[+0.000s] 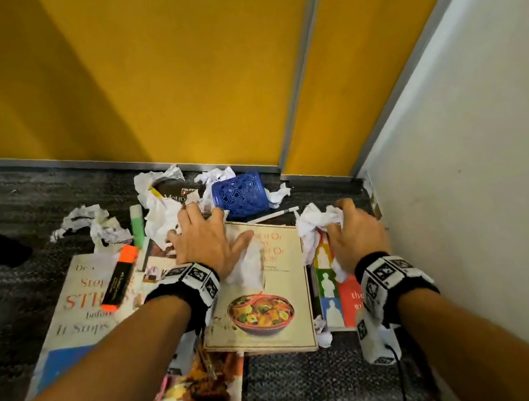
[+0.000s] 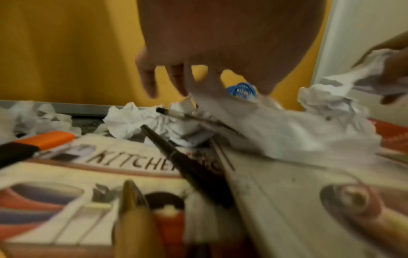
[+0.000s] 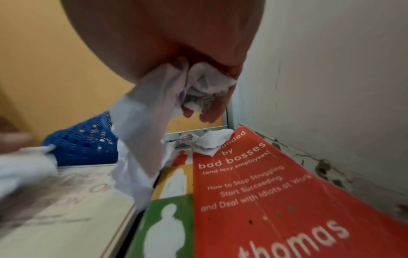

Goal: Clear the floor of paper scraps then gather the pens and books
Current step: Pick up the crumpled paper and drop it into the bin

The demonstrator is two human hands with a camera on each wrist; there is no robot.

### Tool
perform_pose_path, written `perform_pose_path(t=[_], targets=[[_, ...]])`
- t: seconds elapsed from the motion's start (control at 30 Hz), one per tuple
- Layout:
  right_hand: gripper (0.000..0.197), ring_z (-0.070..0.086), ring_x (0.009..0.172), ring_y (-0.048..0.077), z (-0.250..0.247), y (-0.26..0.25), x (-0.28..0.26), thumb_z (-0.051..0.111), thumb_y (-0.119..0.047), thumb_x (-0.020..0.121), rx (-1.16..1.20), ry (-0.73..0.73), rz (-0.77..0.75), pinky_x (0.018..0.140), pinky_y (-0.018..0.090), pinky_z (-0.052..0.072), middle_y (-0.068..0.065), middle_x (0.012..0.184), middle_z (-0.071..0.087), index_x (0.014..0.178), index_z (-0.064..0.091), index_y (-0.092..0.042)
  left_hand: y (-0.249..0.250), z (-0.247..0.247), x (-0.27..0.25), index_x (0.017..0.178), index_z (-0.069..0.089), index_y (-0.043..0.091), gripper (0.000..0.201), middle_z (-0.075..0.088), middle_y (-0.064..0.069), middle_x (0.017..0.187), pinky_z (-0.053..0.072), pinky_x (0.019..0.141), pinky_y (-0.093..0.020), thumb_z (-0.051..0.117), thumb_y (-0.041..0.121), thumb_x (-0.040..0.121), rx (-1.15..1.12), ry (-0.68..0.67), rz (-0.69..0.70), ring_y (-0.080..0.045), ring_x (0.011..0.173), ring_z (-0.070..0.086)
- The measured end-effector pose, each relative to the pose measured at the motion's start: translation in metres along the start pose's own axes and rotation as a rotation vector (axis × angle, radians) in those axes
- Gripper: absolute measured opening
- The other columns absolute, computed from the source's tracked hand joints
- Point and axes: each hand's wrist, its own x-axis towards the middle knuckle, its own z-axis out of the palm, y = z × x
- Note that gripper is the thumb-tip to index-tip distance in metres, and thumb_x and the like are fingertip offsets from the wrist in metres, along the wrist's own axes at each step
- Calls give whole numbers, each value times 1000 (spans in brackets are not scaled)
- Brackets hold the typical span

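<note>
Step in hand, by judgement: first stage, clearing of paper scraps; pens and books not yet gathered.

Right hand [image 1: 355,234]: fingers curled tight round a crumpled paper wad [image 3: 205,89], a loose white tail of it hanging below the palm, above the red book [image 3: 260,183] against the white wall [image 1: 493,164].

Left hand [image 1: 207,244]: fingers spread and hanging slack over the cookbook [image 1: 265,304], a flattened scrap [image 1: 246,269] under the palm (touching or pinched: cannot tell, wrist view blurred).

Ahead of the left fingertips: a heap of white scraps [image 1: 161,213] and the blue mesh pen cup [image 1: 240,195] lying on its side. To the outer side of the left hand: orange highlighter [image 1: 119,278] on the large pale book [image 1: 77,320], green highlighter [image 1: 138,225] beyond it, further scraps [image 1: 85,218] on the carpet floor [image 1: 13,309]. Between the two hands: a thin pen [image 1: 272,215].

Next move, by judgement: closing of the left fingers on the scrap beneath, without dragging the cookbook; then reaching on to the heap ahead.
</note>
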Motion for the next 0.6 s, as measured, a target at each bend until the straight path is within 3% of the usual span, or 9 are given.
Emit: perform_pose_path(t=[0.1, 0.17, 0.23, 0.4, 0.6], targets=[[60, 44, 129, 34, 23, 0, 24, 50, -38, 95, -101, -72, -10, 103, 47, 43, 16, 144, 38, 148, 23, -37, -6, 32, 3, 147, 23, 31, 77, 20, -19, 153, 31, 105, -69, 33, 77, 85, -23, -119, 1, -41, 141, 24], [65, 28, 140, 37, 42, 3, 31, 48, -45, 93, -213, -222, -68, 111, 52, 34, 16, 155, 20, 149, 15, -42, -8, 42, 1, 147, 24, 29, 70, 22, -19, 153, 39, 103, -63, 33, 69, 90, -88, -104, 15, -40, 138, 28], [60, 17, 145, 38, 61, 6, 31, 48, -48, 93, -228, -324, -114, 112, 55, 31, 12, 159, 13, 147, 22, -43, -7, 44, 0, 142, 32, 24, 62, 31, -17, 144, 46, 97, -54, 34, 63, 94, -81, -43, 48, -34, 129, 37], [46, 37, 128, 34, 72, 4, 27, 53, -38, 94, -255, -169, -227, 105, 44, 38, 12, 142, 38, 136, 44, -24, -6, 44, 7, 122, 42, 17, 44, 41, -14, 124, 50, 87, -43, 40, 53, 97, -143, 46, 69, -28, 111, 45], [24, 53, 104, 32, 52, 2, 19, 60, -14, 89, -29, -152, -339, 84, 40, 47, 13, 116, 53, 112, 56, -11, -10, 27, 14, 119, 48, 9, 33, 47, -16, 122, 44, 91, -47, 41, 36, 101, -300, 180, -52, -30, 112, 46]])
